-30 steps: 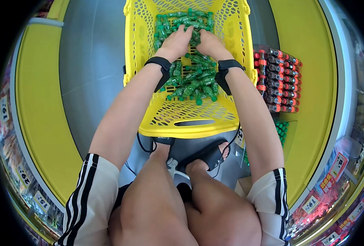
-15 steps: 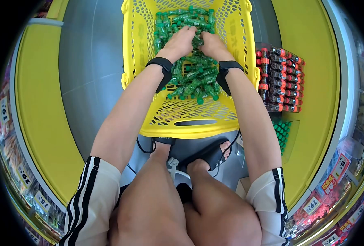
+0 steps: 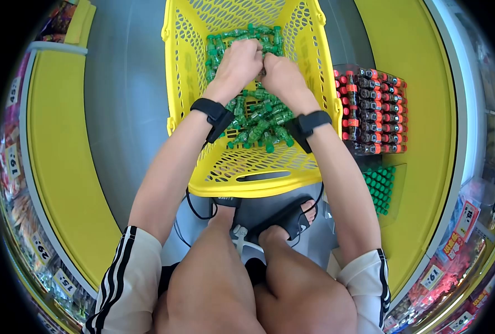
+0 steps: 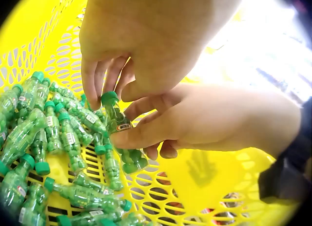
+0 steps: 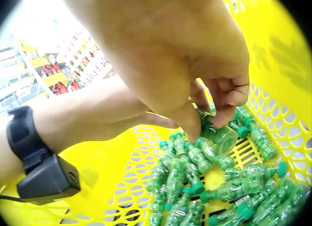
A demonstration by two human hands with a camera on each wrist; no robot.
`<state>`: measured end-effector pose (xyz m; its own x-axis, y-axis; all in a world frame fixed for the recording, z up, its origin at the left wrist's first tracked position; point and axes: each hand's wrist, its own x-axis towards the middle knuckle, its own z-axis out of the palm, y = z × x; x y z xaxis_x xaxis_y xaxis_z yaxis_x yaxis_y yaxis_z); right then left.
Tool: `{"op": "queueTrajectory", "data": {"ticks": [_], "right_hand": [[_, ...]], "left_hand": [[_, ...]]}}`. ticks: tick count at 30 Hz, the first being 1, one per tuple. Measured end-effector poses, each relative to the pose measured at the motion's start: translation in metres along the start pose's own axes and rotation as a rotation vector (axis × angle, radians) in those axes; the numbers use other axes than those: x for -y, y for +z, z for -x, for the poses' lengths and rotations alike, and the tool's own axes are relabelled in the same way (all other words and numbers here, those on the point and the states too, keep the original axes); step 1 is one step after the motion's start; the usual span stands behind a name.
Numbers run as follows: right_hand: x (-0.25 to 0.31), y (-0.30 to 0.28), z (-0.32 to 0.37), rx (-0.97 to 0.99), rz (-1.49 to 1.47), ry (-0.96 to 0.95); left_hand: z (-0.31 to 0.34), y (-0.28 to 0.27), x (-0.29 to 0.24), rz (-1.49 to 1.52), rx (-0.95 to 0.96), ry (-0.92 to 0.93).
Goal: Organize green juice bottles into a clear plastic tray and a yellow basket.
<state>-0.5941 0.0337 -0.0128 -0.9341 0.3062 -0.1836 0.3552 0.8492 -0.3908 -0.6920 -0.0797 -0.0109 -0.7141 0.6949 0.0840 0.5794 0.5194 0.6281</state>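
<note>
Inside the yellow shopping basket, my right hand pinches a small green candy bottle between thumb and fingers. The bottle is tilted, with its green cap up and round green pieces inside. My left hand is over it, its bent fingers right around the cap; whether they grip it I cannot tell. In the head view the hands hide the held bottle. Under the hands lie several more green bottles, some side by side, others heaped at the near end.
Right of the basket stands a block of dark, red-capped bottles, then a clear box of green-capped bottles. Yellow shelf ledges run along both sides, with packaged goods and price tags below. The person's legs and black sandals are close in front of the basket.
Both hands have drawn closer together and up from among the bottles, with one bottle now in the right hand. The basket sits slightly further left and lower in the head view.
</note>
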Motion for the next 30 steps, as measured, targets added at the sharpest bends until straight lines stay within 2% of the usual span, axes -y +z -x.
{"op": "queueTrajectory", "data": {"ticks": [3,5,7,11,14,21,23,25,27,28,30], "right_hand": [[0.015,-0.02,0.031,-0.121,-0.025,-0.092],[0.025,-0.035,0.053,-0.121,-0.041,-0.041],[0.036,-0.048,0.081,-0.265,-0.074,-0.01],[0.038,-0.075,0.12,-0.114,-0.184,0.051],[0.039,-0.092,0.142,-0.109,-0.225,0.101],[0.033,-0.119,0.181,-0.102,-0.395,0.165],[0.026,-0.121,0.197,-0.117,-0.433,0.172],[0.021,-0.123,0.213,-0.187,-0.459,0.156],[0.013,-0.118,0.227,-0.194,-0.513,0.205],[0.006,-0.112,0.235,-0.261,-0.612,0.208],[-0.005,-0.109,0.25,-0.334,-0.697,0.211]], "left_hand": [[0.004,-0.007,-0.007,0.041,-0.05,0.101],[0.013,-0.019,-0.024,0.182,-0.043,0.035],[0.024,-0.026,-0.039,0.166,-0.047,0.049],[0.048,-0.045,-0.078,0.347,0.094,-0.027],[0.058,-0.044,-0.089,0.371,0.106,0.135],[0.083,-0.056,-0.122,0.425,0.231,0.15],[0.091,-0.057,-0.131,0.541,0.232,0.179],[0.096,-0.056,-0.135,0.536,0.311,0.222],[0.103,-0.051,-0.14,0.538,0.337,0.359],[0.105,-0.049,-0.14,0.531,0.424,0.388],[0.112,-0.043,-0.146,0.505,0.434,0.443]]}}
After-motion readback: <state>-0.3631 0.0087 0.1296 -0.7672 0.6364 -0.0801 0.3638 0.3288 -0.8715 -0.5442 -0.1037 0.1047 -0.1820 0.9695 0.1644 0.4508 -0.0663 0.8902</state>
